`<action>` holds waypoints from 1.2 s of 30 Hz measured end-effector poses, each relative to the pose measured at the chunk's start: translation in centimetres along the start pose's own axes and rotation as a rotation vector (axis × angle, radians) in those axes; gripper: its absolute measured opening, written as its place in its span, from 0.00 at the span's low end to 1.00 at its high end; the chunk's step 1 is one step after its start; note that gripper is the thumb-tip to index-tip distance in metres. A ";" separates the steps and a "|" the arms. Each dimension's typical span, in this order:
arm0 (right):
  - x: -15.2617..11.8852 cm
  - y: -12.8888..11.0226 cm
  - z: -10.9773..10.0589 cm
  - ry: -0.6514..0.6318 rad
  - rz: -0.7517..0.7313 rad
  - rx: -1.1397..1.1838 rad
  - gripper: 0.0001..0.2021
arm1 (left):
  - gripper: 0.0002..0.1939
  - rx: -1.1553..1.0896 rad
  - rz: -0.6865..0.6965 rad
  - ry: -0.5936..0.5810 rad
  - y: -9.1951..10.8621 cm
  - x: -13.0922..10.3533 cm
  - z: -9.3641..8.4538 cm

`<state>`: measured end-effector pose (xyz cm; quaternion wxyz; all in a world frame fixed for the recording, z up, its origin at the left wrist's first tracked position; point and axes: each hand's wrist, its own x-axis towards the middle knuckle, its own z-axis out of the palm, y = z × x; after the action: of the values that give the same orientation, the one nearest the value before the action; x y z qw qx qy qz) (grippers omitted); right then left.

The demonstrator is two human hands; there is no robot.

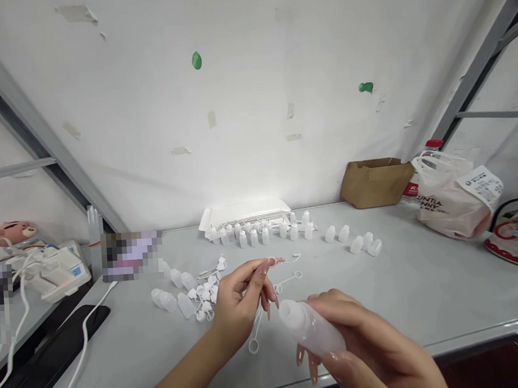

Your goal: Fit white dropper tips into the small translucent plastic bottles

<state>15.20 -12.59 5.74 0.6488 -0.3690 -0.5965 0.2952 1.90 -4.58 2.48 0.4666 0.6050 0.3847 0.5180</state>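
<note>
My right hand [365,345] is wrapped round a translucent white squeeze bottle [313,328], tilted with its uncapped mouth toward the upper left. To its left, my left hand [243,294] pinches a small white ring-shaped piece [272,261] between thumb and finger, a thin strap trailing rightward from it. White ringed straps [253,345] lie on the grey table below and behind the left hand. A pile of small white caps [206,294] is just left of that hand, beside several loose bottles [185,305].
Several small bottles [253,237] stand in rows before a white tray [246,209] at the back. More bottles [356,245] are right of centre. A cardboard box [375,184] and plastic bag [444,206] stand back right; a white cable [84,333] runs along the left.
</note>
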 end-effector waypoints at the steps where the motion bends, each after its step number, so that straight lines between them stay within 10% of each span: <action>1: 0.0 0.2 0.1 0.013 -0.007 0.002 0.10 | 0.13 -0.004 0.014 -0.006 0.1 -0.1 0.0; 36: 1.1 6.5 0.0 0.169 -0.533 -0.742 0.20 | 0.14 0.013 0.062 -0.145 -0.2 -0.6 -0.2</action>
<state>15.74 -8.04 0.95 0.5725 -0.4328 -0.6808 -0.1465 1.60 -5.04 2.17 0.4730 0.6556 0.3345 0.4844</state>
